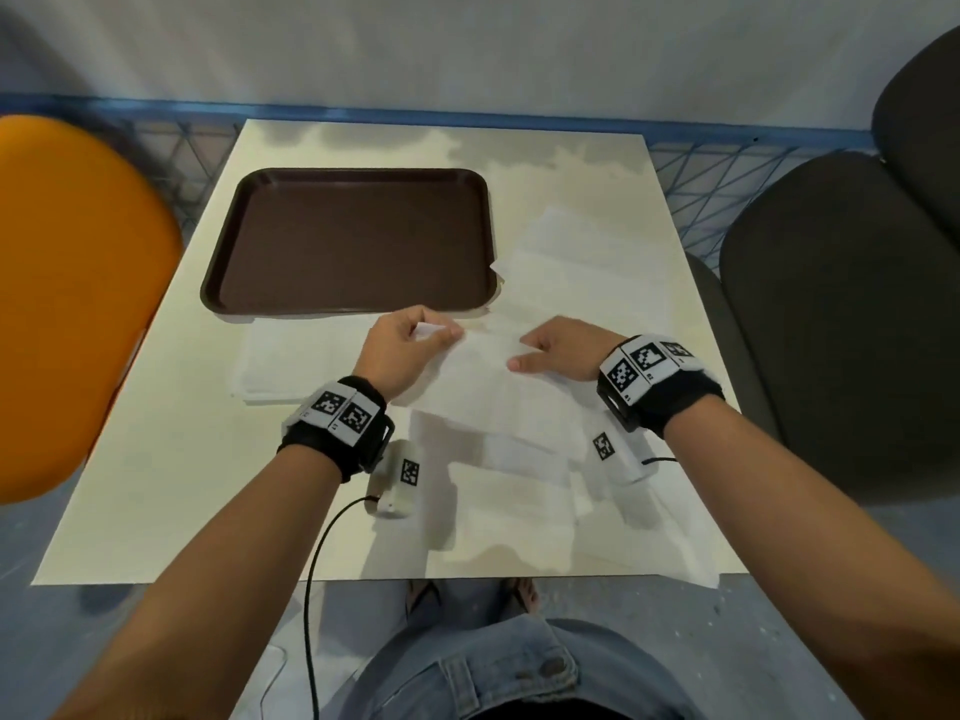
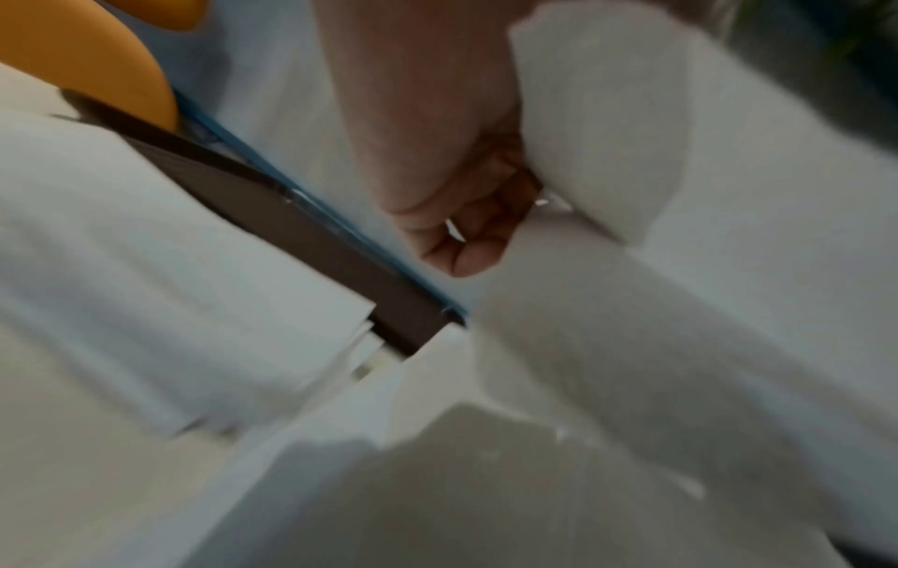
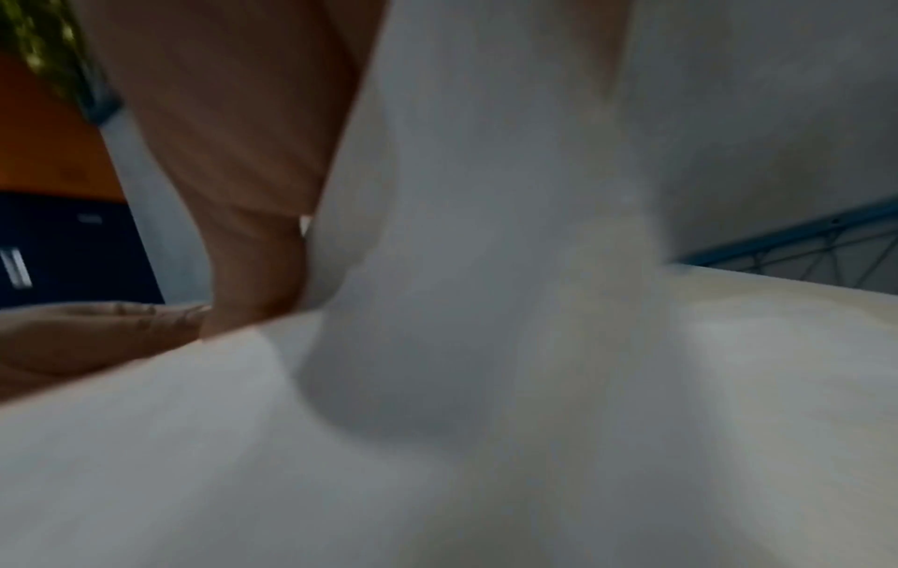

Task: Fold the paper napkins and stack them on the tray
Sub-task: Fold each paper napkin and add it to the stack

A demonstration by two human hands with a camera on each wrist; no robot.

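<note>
Pale table (image 1: 156,485), napkin (image 1: 483,387) lying at 5 o'clock of tray (image 1: 218,298), far edge pinched by left hand (image 1: 400,350) and right hand (image 1: 561,350): thin, limp, likely quick to tear, so lift by corners.

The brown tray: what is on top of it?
Nothing lies in the tray yet; its brown floor shows bare. One napkin corner reaches its right rim. What lies beneath it is covered.

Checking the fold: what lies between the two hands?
A napkin stretches between them: the left hand pinches one corner, and the right hand holds the other end. The head view shows it best.
</note>
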